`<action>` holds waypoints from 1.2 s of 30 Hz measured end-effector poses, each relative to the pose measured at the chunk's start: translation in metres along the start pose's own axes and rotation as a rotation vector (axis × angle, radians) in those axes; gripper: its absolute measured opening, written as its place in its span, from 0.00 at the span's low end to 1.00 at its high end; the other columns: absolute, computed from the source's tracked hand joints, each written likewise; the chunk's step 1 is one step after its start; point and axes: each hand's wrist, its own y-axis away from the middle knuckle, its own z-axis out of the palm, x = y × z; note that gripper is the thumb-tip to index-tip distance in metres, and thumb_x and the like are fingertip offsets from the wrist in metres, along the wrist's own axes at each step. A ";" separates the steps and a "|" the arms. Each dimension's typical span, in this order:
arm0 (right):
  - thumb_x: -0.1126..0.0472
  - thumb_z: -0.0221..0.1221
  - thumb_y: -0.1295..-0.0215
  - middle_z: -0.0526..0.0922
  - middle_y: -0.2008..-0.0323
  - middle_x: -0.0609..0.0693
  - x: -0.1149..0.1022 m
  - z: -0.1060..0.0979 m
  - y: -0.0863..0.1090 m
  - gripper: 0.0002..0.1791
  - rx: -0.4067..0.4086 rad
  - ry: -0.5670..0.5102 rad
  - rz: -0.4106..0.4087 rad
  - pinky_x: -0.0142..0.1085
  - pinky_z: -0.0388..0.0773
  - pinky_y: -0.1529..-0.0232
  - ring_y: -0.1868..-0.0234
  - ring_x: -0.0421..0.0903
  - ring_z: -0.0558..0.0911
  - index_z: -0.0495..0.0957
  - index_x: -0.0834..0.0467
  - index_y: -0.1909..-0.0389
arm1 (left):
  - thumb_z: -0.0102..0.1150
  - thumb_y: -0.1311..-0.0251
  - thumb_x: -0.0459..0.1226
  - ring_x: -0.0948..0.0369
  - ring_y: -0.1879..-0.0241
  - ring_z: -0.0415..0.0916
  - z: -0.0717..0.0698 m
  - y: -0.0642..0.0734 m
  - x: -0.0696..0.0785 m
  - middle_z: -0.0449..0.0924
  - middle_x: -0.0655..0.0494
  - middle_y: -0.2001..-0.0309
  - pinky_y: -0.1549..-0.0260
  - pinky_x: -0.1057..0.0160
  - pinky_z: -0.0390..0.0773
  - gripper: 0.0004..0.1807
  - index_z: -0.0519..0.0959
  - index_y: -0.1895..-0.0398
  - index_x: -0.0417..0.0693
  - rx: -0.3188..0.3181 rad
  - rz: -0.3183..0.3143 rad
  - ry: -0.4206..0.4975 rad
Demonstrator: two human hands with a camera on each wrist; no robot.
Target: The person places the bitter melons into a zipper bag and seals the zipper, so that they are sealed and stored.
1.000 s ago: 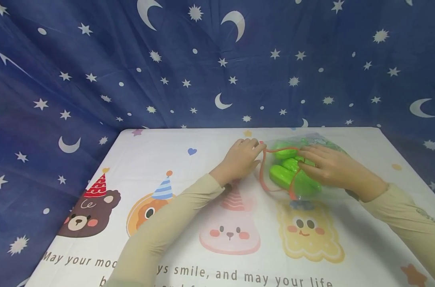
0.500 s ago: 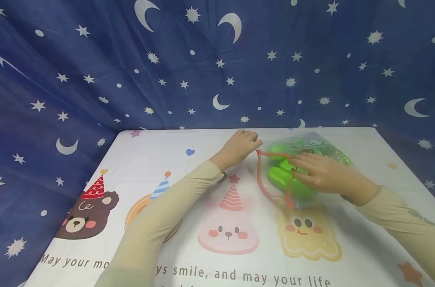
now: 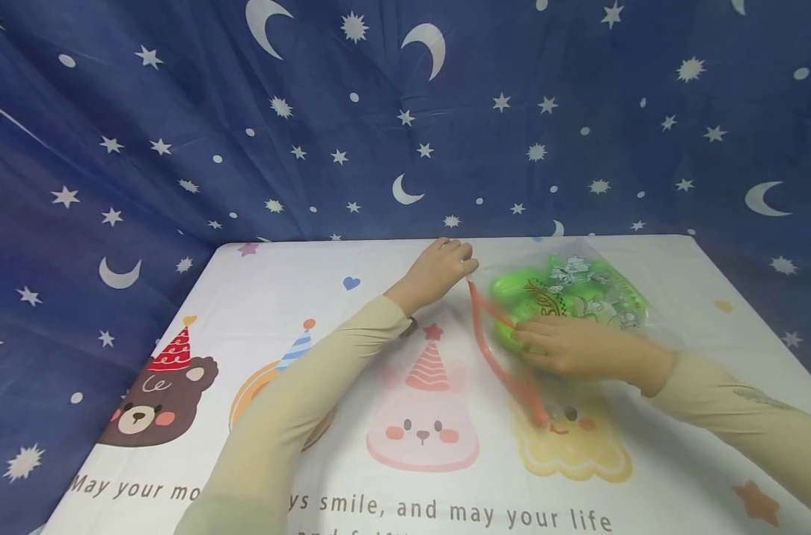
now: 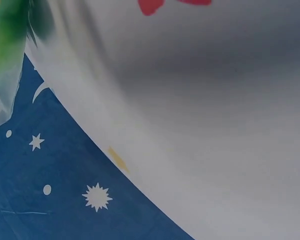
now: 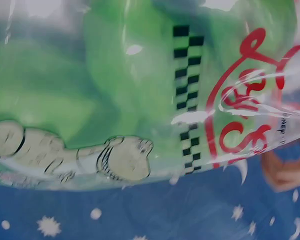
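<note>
A clear printed plastic zip bag (image 3: pixel 575 276) with an orange strip (image 3: pixel 484 338) along its mouth leans over the table's right half. Bright green rounded items (image 3: pixel 510 286) fill it; their kind is unclear. At the far end of the strip, my left hand (image 3: pixel 434 273) pinches the bag's corner. My right hand (image 3: pixel 582 345) holds one side of the mouth, its fingertips at the strip, the thumb partly hidden. Up close, the right wrist view shows the bag's lettering and a printed cartoon figure (image 5: pixel 125 160). Only a bag edge (image 4: pixel 2 100) shows in the left wrist view.
A white tablecloth (image 3: pixel 339 260) with cartoon animals and text covers the table. Behind and to the left hangs a dark blue curtain (image 3: pixel 298 89) with moons and stars. The table's back edge runs close beyond the bag.
Both hands have shifted, the left one slightly left and back, the right one left and lower. The orange strip is stretched longer, and the mouth's two sides lie closer together. More print shows.
</note>
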 end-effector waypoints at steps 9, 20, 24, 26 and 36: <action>0.61 0.64 0.54 0.83 0.59 0.49 -0.015 0.018 -0.013 0.12 -0.178 -0.050 -0.076 0.36 0.80 0.54 0.56 0.46 0.81 0.82 0.54 0.65 | 0.52 0.42 0.30 0.57 0.59 0.75 -0.001 0.011 -0.004 0.76 0.55 0.61 0.53 0.61 0.72 0.09 0.79 0.65 0.52 0.001 0.002 0.022; 0.60 0.66 0.52 0.83 0.54 0.47 -0.021 0.021 -0.009 0.15 -0.262 0.013 -0.111 0.35 0.79 0.50 0.50 0.45 0.81 0.80 0.52 0.60 | 0.57 0.44 0.31 0.59 0.61 0.76 -0.012 0.035 -0.009 0.79 0.58 0.66 0.50 0.62 0.72 0.06 0.80 0.71 0.52 0.093 0.067 0.099; 0.60 0.66 0.52 0.82 0.56 0.46 -0.021 0.022 -0.005 0.15 -0.268 0.027 -0.132 0.34 0.79 0.51 0.50 0.44 0.80 0.80 0.52 0.60 | 0.60 0.47 0.33 0.60 0.61 0.77 -0.017 0.041 -0.009 0.80 0.60 0.68 0.50 0.63 0.73 0.04 0.80 0.74 0.53 0.177 0.092 0.122; 0.60 0.65 0.52 0.82 0.56 0.46 -0.021 0.022 -0.004 0.14 -0.272 0.019 -0.133 0.33 0.80 0.52 0.50 0.44 0.80 0.80 0.52 0.61 | 0.61 0.48 0.33 0.60 0.61 0.78 -0.019 0.044 -0.008 0.81 0.60 0.68 0.50 0.63 0.73 0.04 0.81 0.74 0.53 0.201 0.091 0.137; 0.66 0.60 0.52 0.78 0.45 0.53 -0.021 0.007 -0.011 0.26 -0.229 -0.177 0.023 0.36 0.80 0.58 0.58 0.45 0.80 0.75 0.53 0.46 | 0.63 0.49 0.38 0.60 0.63 0.78 -0.028 0.050 -0.003 0.80 0.59 0.69 0.51 0.64 0.75 0.02 0.80 0.75 0.50 0.335 0.043 0.167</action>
